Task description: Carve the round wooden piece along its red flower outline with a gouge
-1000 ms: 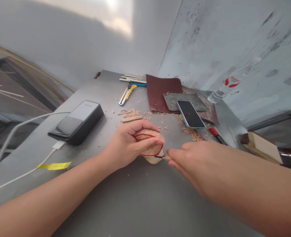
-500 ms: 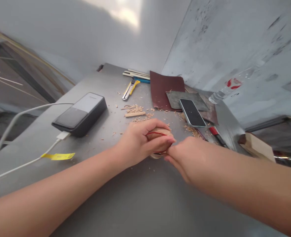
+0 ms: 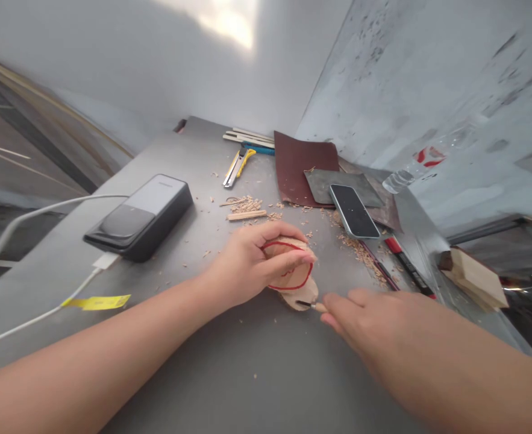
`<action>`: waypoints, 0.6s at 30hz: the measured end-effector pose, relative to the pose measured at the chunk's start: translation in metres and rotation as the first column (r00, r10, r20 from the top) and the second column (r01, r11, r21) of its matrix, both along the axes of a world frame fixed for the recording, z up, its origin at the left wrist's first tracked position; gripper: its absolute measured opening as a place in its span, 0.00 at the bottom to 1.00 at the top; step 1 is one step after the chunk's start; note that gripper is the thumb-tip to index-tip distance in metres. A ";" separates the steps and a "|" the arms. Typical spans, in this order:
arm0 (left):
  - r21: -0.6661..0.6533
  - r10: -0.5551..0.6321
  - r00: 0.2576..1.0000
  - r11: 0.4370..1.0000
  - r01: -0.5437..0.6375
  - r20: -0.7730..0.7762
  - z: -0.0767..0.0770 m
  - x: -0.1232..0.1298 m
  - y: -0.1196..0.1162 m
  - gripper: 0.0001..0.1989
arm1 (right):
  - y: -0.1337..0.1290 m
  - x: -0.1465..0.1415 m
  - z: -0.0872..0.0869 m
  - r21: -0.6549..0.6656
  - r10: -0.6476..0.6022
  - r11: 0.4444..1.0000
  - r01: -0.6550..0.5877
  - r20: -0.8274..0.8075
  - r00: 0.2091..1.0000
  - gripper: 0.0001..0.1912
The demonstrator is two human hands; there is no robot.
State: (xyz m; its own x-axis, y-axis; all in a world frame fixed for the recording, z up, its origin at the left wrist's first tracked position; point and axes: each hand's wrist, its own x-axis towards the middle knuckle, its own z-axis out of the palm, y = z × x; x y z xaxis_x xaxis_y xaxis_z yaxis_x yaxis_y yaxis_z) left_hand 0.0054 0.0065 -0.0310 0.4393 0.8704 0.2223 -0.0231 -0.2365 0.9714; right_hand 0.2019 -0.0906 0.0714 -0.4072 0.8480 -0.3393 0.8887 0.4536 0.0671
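Observation:
Under my left hand (image 3: pixel 252 259) lies a pale wooden piece (image 3: pixel 304 293) with a rounded outline, marked by a thick red curved line. The left fingers wrap over its far side and the thumb presses on its face. My right hand (image 3: pixel 360 319) is closed round the light handle of a small carving chisel (image 3: pixel 311 305). Its dark metal tip meets the near end of the wood. The palm hides most of the handle. Wood shavings (image 3: pixel 245 205) are scattered beyond the piece, beside a thin wooden stick (image 3: pixel 247 215).
A power bank (image 3: pixel 141 214) with a white cable stands left. A yellow utility knife (image 3: pixel 238 166) and brown sandpaper (image 3: pixel 295 166) lie at the back. Right are a phone (image 3: pixel 353 211), a red-and-black marker (image 3: pixel 410 267), a wooden block (image 3: pixel 476 277) and a plastic bottle (image 3: pixel 417 164).
My right hand has drawn back toward me and right, bringing the chisel's tip to the near end. More of the wood and its red line shows. My left hand keeps its hold.

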 end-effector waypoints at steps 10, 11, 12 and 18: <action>-0.045 -0.055 0.998 0.997 0.056 0.024 0.004 0.003 -0.003 0.10 | -0.027 0.017 -0.006 0.034 0.154 0.987 -0.155 0.024 0.988 0.27; -0.036 -0.050 0.999 0.998 0.051 0.018 0.004 0.003 -0.003 0.10 | -0.029 0.018 -0.009 0.073 0.187 0.979 -0.189 0.025 0.982 0.31; -0.018 -0.044 0.999 0.999 0.044 0.008 0.004 0.003 -0.003 0.10 | -0.030 0.019 -0.012 0.114 0.219 0.969 -0.221 0.024 0.975 0.33; 0.037 -0.073 0.996 0.997 0.075 -0.041 0.005 0.000 -0.004 0.10 | -0.028 0.014 -0.019 0.199 0.177 0.967 -0.159 -0.077 0.981 0.17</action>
